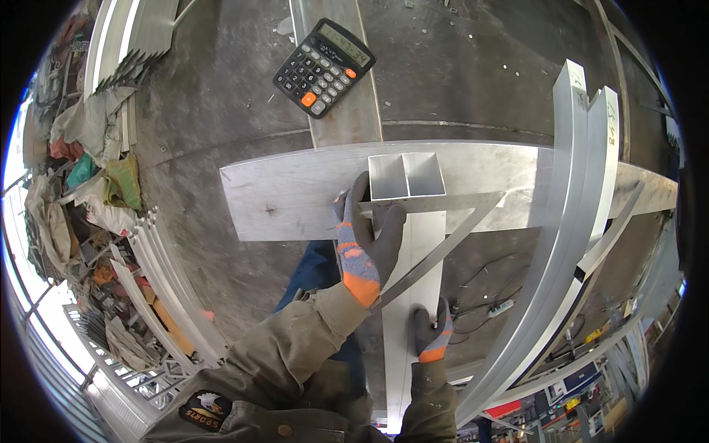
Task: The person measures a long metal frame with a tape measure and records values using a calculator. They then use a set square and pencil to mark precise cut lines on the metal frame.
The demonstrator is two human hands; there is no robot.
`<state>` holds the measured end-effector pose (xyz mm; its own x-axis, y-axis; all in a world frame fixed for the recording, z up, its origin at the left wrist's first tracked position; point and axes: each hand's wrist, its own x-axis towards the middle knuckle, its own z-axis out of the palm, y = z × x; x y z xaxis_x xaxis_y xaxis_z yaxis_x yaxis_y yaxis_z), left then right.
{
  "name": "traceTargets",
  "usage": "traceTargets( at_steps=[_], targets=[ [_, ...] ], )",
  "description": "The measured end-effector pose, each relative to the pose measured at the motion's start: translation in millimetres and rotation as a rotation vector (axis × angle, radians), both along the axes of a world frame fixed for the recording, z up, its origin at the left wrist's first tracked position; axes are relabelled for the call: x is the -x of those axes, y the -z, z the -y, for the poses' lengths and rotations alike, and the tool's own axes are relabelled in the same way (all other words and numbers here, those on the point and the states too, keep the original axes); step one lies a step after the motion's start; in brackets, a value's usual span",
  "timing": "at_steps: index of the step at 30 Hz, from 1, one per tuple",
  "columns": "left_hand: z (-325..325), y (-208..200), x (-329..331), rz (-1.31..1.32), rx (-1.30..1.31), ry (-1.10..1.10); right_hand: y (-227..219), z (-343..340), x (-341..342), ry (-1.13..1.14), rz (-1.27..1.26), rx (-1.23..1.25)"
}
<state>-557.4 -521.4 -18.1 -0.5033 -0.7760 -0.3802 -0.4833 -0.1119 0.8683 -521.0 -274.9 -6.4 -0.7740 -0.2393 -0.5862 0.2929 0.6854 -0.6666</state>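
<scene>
A silver aluminium profile [415, 277] runs away from my body, its two-chambered open end [406, 176] facing up over a flat metal bar. My left hand [373, 240], in a grey and orange work glove, is closed at the left of that end. It grips a metal set square [461, 201], whose straight edge lies across the profile just below the opening and whose slanting strip crosses the profile. Lower down, my gloved right hand [433, 331] holds the profile's right side; part of its fingers is hidden.
A black calculator [325, 68] lies on a metal beam [354, 118] beyond the wide flat bar [288, 196]. Long silver profiles [565, 221] stand close on the right. At left are stacked profiles [173, 288] and a heap of bags and scrap [96, 177].
</scene>
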Motion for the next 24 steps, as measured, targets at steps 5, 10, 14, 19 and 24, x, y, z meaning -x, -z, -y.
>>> traceTargets(
  at_steps=[5,10,14,19,24],
  targets=[
    [-2,1,-4,-0.113,-0.131,-0.094,5,-2,-3,0.001,-0.065,0.082],
    [4,1,-18,-0.291,-0.279,-0.113,6,1,-5,0.13,0.053,0.145],
    [5,2,-21,-0.361,-0.367,-0.12,0,6,-1,0.134,0.073,0.068],
    [20,-2,-39,-0.13,0.089,0.215,-11,11,5,0.134,0.101,0.042],
    [37,-23,-58,0.195,-0.228,0.393,-16,16,6,0.182,0.124,0.042]
  ],
)
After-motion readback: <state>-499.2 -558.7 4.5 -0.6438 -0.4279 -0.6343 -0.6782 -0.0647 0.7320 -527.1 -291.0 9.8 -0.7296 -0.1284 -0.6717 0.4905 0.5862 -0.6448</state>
